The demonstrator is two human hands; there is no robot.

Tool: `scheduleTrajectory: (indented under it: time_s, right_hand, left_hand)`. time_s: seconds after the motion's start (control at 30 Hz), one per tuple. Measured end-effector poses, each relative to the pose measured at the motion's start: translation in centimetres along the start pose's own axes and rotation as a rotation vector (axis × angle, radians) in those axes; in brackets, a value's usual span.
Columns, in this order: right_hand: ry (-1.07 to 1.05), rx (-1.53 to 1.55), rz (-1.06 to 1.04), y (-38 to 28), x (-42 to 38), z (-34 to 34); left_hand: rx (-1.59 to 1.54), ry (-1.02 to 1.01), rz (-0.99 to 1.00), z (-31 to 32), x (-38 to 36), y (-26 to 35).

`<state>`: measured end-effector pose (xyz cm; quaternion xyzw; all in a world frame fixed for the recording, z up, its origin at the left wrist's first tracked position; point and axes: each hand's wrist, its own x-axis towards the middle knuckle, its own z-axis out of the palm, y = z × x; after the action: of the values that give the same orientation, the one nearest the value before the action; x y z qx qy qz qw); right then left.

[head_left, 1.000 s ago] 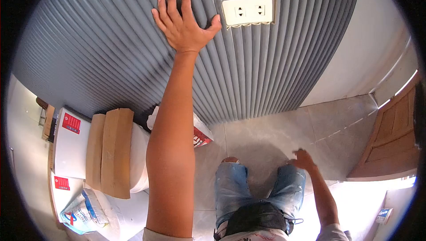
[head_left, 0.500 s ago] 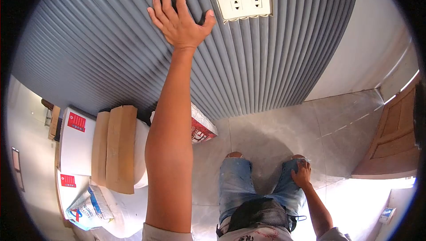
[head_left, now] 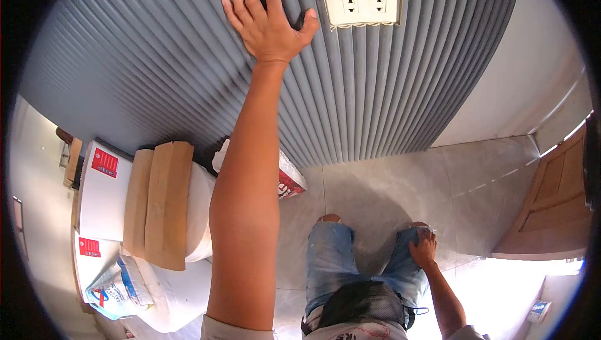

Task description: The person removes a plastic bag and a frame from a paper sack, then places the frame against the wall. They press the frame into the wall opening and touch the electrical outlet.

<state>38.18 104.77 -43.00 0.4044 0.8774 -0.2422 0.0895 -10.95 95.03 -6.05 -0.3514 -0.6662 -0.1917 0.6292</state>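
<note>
My left hand (head_left: 269, 27) lies with spread fingers against the grey ribbed wall panel (head_left: 369, 90), holding nothing. Just to its right, a white double power outlet (head_left: 363, 5) is set in the panel, with a ragged lower edge. Low on the right, my right hand (head_left: 424, 248) rests on the knee of my blue jeans (head_left: 400, 265), its fingers apart and nothing in them.
At the left stand white boxes with red labels (head_left: 103, 196), brown cardboard (head_left: 169, 202) and a blue-and-white bag (head_left: 119, 290). A red-and-white sack (head_left: 291, 180) sits by the panel's foot, partly behind my left arm. A wooden door (head_left: 551, 190) is at the right.
The view has shifted slightly, so the panel and outlet appear a little further right. My left hand keeps its place on the panel, and my right hand stays on the knee.
</note>
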Motion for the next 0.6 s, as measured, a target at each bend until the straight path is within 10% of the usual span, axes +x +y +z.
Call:
scheduleTrajectory:
  time_s: [0.6]
  right_hand:
    - [0.075,-0.054,-0.052,0.04,-0.36,0.20]
  left_hand:
    - [0.003,-0.044,-0.033,-0.21,0.03,0.24]
